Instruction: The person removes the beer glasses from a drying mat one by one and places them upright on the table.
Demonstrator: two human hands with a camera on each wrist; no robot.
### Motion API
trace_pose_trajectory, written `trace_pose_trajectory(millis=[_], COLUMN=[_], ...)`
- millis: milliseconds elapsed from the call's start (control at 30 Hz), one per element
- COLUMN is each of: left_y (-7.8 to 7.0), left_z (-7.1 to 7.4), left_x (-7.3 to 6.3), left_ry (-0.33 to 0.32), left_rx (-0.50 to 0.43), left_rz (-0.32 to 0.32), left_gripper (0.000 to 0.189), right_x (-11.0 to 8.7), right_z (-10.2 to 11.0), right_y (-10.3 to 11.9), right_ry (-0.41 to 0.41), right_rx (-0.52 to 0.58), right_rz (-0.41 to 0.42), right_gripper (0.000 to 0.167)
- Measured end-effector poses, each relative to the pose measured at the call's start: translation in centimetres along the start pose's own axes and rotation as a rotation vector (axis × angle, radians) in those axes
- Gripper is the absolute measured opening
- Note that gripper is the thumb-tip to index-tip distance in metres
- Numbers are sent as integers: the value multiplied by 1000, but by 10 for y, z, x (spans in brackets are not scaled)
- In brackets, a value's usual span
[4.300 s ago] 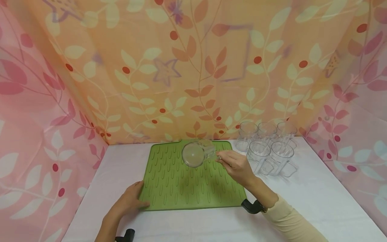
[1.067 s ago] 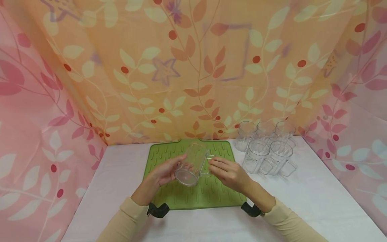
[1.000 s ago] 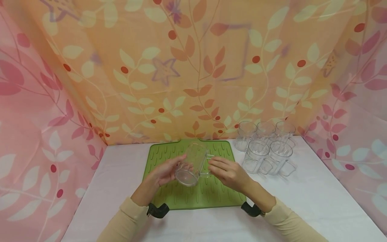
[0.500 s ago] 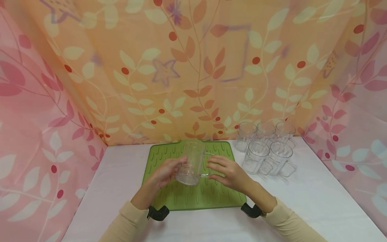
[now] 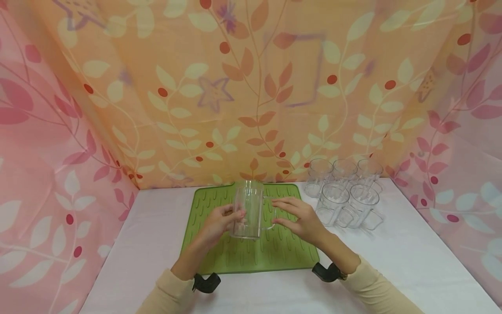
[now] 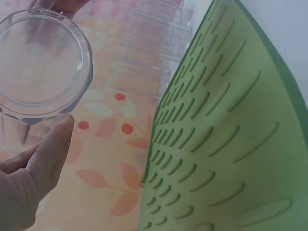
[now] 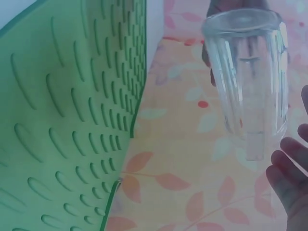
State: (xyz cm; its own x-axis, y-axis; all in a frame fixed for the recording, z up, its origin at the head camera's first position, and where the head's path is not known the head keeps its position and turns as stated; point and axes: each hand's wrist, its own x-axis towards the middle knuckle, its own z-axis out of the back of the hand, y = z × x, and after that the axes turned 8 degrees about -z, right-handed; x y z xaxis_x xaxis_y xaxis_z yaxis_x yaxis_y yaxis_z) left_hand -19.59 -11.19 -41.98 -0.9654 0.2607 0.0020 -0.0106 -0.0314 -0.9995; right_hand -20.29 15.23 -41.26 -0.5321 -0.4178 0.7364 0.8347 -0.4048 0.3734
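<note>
A clear glass mug [image 5: 251,213] is held above a green ridged mat [image 5: 251,257], its handle pointing right. My left hand [image 5: 217,224] grips the mug's body from the left, thumb across the front. In the left wrist view the round base [image 6: 43,62] faces the camera, with the left hand's fingers [image 6: 50,154] against its side. My right hand [image 5: 302,218] is at the handle, fingers spread and fingertips right at its outer edge. In the right wrist view these fingers [image 7: 291,168] extend loosely beside the mug [image 7: 250,72].
Several more clear glass mugs [image 5: 364,203] stand in two rows on the white tabletop [image 5: 412,253], right of the mat. A patterned orange curtain [image 5: 251,109] hangs behind the table, with pink ones [image 5: 43,174] at the sides.
Earlier the right hand alone held the mug by its handle while the left touched the mat's edge. Now the left grips the body, the right fingers have loosened, and the mug is more upright.
</note>
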Motion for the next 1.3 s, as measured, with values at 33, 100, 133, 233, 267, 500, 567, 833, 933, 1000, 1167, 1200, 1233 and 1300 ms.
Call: trace_pose_trajectory(millis=[33,100,133,233,267,500,567,833,933,1000,1167,1200,1233,1300], left_y=[0,1,1,3,3,8,11,19,19,19,19,20,20,20], left_z=[-1,-2,-3,-4,-5,-9,-10,-14,-16,-17,-20,-21,-21,-22], left_x=[-1,-2,-3,-6,-7,-12,-14,-17,-19,-21,-22,-23,-23,-23], left_ry=[-9,-18,-20,-14,-11,-32,-29,31,36,22,-17,-21,-22,-21], left_rx=[-3,-8,-13,-12,-3,101,103,48,70,89,107,104,97,84], left_rz=[-5,-21,-32,-61,-70,-135,-166,-265,-282,-283,-270,-270,-272,-280], left_gripper=[52,52,54,58,60,63,66,77,80,79,79,79,79,80], right_x=[0,1,1,2,2,3,3,1,0,0,-1,-2,-2,-3], right_z=[1,2,3,4,5,7,7,8,9,9,8,8,8,8], right_y=[0,0,0,-1,-1,0,0,0,0,-1,-5,-6,-7,-8], right_ry=[-4,-12,-16,-21,-20,-23,-21,50,71,83,111,116,121,129], right_rx=[11,32,42,64,69,114,133,276,331,368,461,471,478,492], right_rz=[-12,-38,-48,-82,-97,-201,-235,-436,-500,-532,-590,-599,-609,-633], right_gripper=[39,42,43,47,47,45,43,38,37,37,37,37,37,37])
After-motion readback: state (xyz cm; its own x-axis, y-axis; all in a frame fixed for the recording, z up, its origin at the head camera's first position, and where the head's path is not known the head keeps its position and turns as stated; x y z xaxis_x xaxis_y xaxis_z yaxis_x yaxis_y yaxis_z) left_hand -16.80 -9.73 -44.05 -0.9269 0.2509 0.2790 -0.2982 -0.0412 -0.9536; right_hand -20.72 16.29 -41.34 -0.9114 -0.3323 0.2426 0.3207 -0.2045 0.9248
